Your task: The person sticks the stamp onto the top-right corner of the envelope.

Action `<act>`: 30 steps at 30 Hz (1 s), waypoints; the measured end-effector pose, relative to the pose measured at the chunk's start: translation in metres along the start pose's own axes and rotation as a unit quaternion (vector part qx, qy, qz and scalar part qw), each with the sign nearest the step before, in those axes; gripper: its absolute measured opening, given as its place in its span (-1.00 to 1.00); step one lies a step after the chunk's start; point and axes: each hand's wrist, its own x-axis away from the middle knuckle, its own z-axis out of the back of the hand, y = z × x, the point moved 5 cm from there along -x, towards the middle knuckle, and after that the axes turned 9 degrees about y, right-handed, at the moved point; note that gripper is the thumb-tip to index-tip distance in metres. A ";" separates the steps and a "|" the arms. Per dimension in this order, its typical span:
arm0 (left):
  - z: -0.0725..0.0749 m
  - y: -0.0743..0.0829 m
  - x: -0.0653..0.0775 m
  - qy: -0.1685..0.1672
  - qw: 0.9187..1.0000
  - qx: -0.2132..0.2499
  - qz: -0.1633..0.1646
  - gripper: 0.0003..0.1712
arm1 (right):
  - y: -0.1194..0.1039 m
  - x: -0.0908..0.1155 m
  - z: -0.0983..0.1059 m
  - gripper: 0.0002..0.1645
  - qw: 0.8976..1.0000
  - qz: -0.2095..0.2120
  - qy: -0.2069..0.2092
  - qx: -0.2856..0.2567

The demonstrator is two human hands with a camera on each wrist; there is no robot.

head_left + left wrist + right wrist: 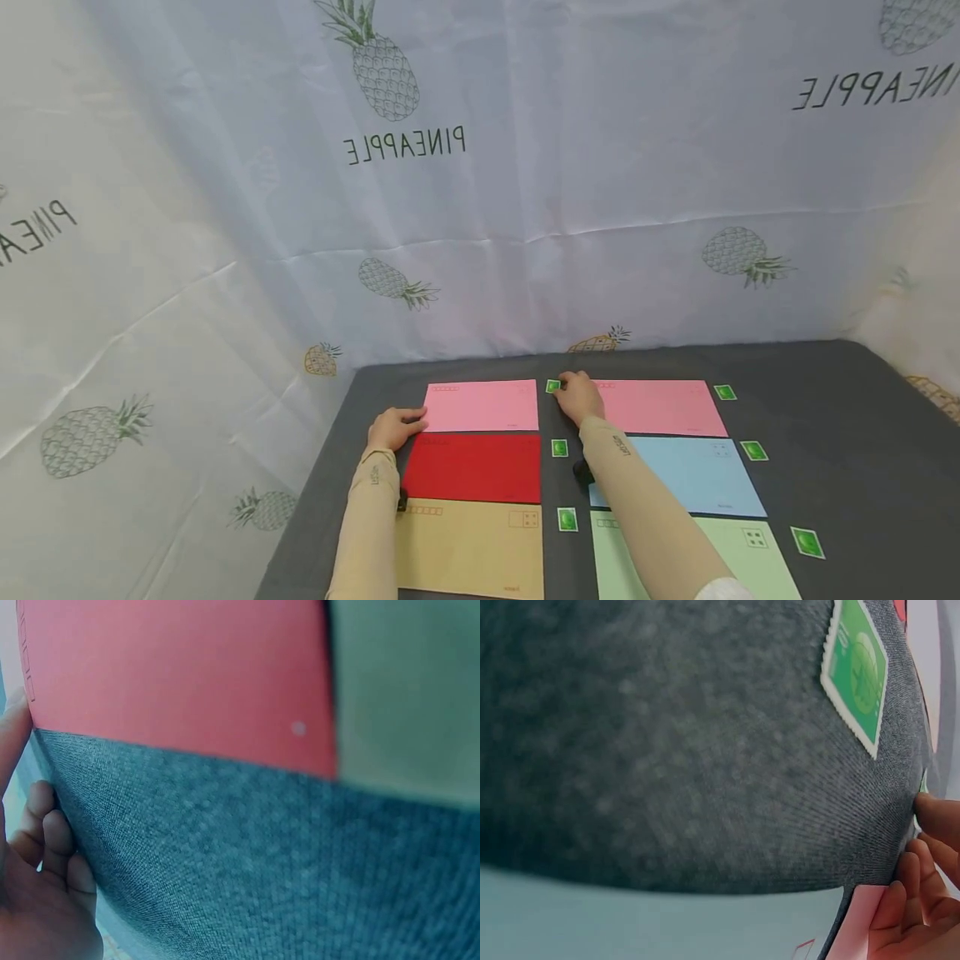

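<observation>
My left hand (390,429) is at the left edge of the upper-left pink envelope (483,406), fingertips touching its lower-left corner. Below that envelope lie a red envelope (476,468) and a tan envelope (472,546). My right hand (580,398) pinches a small green postage stamp (552,386) at its edge, between the two pink envelopes. In the right wrist view the thumb (936,817) covers most of this stamp; the index fingertip is hidden. Other fingers of that hand lie over the corner of the right pink envelope (656,408).
Two more green stamps (559,448) lie in the middle column, and three stamps (754,451) stand right of the envelopes. A blue envelope (682,471) and a light green envelope (742,550) lie under my right forearm. A pineapple-print curtain (510,183) hangs behind the dark table (862,450).
</observation>
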 end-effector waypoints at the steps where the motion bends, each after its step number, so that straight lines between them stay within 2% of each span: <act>1: -0.001 0.000 0.000 -0.001 1.000 0.001 0.002 -0.55 | 0.000 0.001 0.001 -0.56 1.000 -0.001 0.000 -0.001; 7: -0.006 -0.007 -0.002 -0.004 1.000 -0.001 0.002 -0.55 | -0.001 0.002 0.003 -0.59 1.000 0.000 -0.001 -0.008; 17: -0.004 -0.004 -0.002 -0.006 1.000 -0.005 0.000 -0.54 | -0.003 -0.004 0.008 -0.81 1.000 0.006 -0.016 0.005; 22: -0.003 -0.004 -0.002 -0.003 1.000 -0.006 0.001 -0.55 | -0.002 -0.007 0.010 -0.83 0.999 -0.013 -0.021 -0.047; 26: -0.002 -0.004 -0.001 0.001 1.000 -0.006 0.004 -0.55 | -0.004 -0.008 0.006 -0.74 0.995 0.000 -0.029 -0.099; 30: -0.003 -0.003 0.000 0.002 1.000 0.000 0.007 -0.55 | -0.009 -0.007 -0.001 -0.69 0.992 0.016 -0.043 -0.120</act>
